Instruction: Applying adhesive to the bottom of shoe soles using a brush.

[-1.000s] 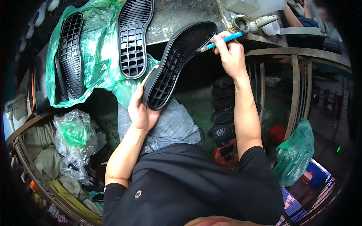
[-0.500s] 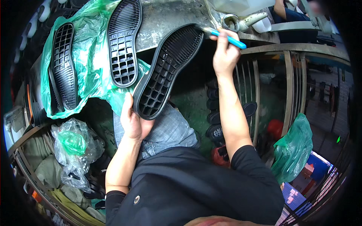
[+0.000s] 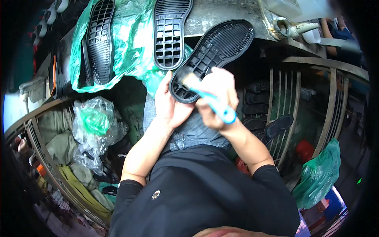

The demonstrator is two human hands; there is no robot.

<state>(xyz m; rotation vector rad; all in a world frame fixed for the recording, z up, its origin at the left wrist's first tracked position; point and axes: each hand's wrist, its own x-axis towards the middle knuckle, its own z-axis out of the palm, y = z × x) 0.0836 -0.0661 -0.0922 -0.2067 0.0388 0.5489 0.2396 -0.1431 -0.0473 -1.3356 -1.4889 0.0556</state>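
My left hand (image 3: 172,103) grips the heel end of a black shoe sole (image 3: 225,43), its ribbed and gridded inner side facing up. The sole slants away to the far right, its toe near the bench edge. In my right hand (image 3: 219,93) is a brush with a blue handle (image 3: 216,106), slightly blurred. Its bristles rest at or just over the grid in the heel part. Just left, a second black sole (image 3: 169,39) lies on the bench and green plastic. Farther left, another sole (image 3: 100,41) rests in the green plastic bag (image 3: 132,47).
The grey bench (image 3: 215,11) spans the far side, with a dirty cup (image 3: 282,26) near its right corner. Metal railings (image 3: 331,106) stand at right, beside a hanging green bag (image 3: 320,175). Clear plastic bags (image 3: 92,134) hang at left. Dark soles (image 3: 278,125) sit low at right.
My right hand has brought the brush from the toe end back to the heel end of the held sole. The whole view has shifted, so the bench things appear farther right.
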